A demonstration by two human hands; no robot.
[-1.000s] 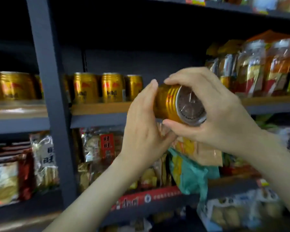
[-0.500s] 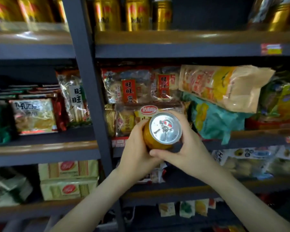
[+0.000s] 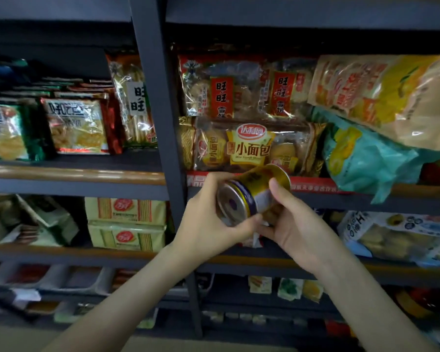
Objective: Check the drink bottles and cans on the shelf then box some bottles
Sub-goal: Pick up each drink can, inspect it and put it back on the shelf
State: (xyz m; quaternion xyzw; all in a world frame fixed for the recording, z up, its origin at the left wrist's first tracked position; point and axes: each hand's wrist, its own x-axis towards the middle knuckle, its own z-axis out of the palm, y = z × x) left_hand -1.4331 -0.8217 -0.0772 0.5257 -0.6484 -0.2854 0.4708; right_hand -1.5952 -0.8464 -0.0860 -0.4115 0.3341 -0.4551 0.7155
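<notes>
Gripping tilted can with left hand, fingers curling round its near end; pinching its right side with right hand, thumb on top. Holding it just near shelf, below bread bag.

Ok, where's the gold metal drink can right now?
Head view, centre: gold metal drink can, held tilted by left hand and right hand, below the clear bag of small breads, right of the dark shelf post.

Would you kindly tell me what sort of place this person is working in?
Probably a small grocery or convenience store: dark metal shelving packed with bagged snacks such as the mini bread bag, a red label strip along one shelf edge, and a gold drink can being inspected.
</notes>
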